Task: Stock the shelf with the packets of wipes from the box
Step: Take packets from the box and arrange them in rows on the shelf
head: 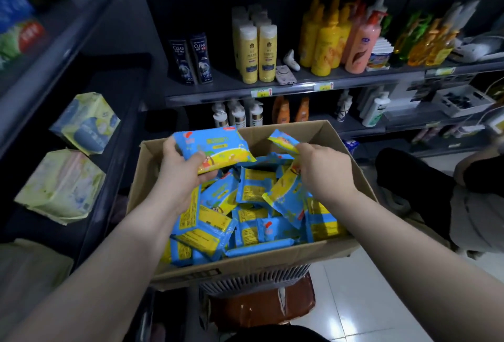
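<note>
Packets [215, 148] in left hand [177, 169], right hand [324, 169]; over box [305, 130]

– Anything you can read there?
– Only "CLEAR", on each of the two dark bottles [201, 57]. The price tags [261, 92] and the print on my packets [215, 148] are too blurred.

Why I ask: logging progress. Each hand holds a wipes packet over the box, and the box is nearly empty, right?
No. In the head view the left hand and right hand each hold a packet over the box, but it is heaped with packets, not nearly empty.
</note>
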A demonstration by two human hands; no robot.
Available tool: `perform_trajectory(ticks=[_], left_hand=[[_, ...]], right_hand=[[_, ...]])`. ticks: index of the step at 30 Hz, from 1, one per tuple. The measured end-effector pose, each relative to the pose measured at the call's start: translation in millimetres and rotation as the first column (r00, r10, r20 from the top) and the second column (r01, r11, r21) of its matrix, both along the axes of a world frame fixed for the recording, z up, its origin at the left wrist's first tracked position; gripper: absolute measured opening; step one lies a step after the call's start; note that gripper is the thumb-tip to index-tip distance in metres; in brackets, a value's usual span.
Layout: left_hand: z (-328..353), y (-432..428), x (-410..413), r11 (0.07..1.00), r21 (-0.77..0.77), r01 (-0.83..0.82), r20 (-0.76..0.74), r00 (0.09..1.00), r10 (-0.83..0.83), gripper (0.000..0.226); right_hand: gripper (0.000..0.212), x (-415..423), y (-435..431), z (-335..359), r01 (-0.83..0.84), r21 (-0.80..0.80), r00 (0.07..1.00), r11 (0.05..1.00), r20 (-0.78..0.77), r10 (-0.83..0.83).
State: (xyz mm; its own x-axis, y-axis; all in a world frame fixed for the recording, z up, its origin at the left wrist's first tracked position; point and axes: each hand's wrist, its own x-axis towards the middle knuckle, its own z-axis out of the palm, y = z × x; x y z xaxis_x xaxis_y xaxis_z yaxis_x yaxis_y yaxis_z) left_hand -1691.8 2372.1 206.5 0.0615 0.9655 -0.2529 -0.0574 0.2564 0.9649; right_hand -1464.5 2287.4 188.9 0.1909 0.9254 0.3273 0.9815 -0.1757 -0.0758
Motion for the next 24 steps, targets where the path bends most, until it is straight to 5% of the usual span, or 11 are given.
perform_trajectory(ticks=[4, 10, 15, 18, 24], left_hand=[[12, -14, -2, 0.991, 0.073, 0.116, -0.024, 0.993, -0.115, 0.079], [31, -42, -9, 0.991, 0.044, 0.126, 0.191, 0.973, -0.132, 0.020], [34, -63, -37, 0.999, -0.037, -0.003, 0.223, 0.975, 0.011, 0.033], [36, -77, -58, 0.995, 0.011, -0.101, 0.272, 0.958, 0.094, 0.023], [43, -118, -107, 0.933, 0.064, -0.353, 0.246, 0.912, 0.328, 0.020]], right_hand=[[0.029, -19, 4, 17, -0.323, 0.392, 0.943, 0.861, 0.060, 0.327], [0.024, -40, 18, 20, -0.587, 0.443, 0.784, 0.677, 0.102, 0.613], [0.019, -63, 30, 30, -0.749, 0.414, 0.611, 0.517, 0.130, 0.781], [0.034, -83, 34, 41, -0.806, 0.306, 0.505, 0.506, -0.089, 0.858], [0.069, -145, 48, 68, -0.749, 0.176, 0.382, 0.638, -0.672, 0.634]])
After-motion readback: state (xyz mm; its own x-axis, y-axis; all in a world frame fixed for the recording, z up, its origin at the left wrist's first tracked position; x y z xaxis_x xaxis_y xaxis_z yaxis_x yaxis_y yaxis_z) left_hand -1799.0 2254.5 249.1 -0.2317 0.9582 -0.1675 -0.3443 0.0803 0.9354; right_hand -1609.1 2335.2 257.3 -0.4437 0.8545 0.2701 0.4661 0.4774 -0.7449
